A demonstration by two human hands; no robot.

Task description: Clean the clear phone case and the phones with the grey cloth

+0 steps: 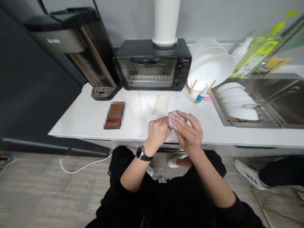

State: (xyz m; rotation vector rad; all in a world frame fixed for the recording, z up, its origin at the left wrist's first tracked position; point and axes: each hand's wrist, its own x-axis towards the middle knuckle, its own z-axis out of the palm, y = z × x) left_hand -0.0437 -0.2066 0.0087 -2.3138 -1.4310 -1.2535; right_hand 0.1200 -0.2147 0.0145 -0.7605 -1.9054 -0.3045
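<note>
Both of my hands meet over the front edge of the white counter (95, 117). My left hand (158, 130), with a black watch on the wrist, is closed around a small grey cloth (173, 119). My right hand (188, 129) lies over the same cloth with its fingers pressed on it. What the cloth wraps, if anything, is hidden. Just behind the hands a clear flat plastic case (161, 105) lies on the counter. A small white bottle (200, 96) with a blue and yellow label stands to the right of it.
A black toaster oven (152, 65) stands at the back, a water dispenser (78, 47) to its left. White plates (211, 66) lean in a rack beside a sink (273, 101) holding more dishes. A brown blurred object (115, 115) lies left. Another person's shoe (248, 173) is at right.
</note>
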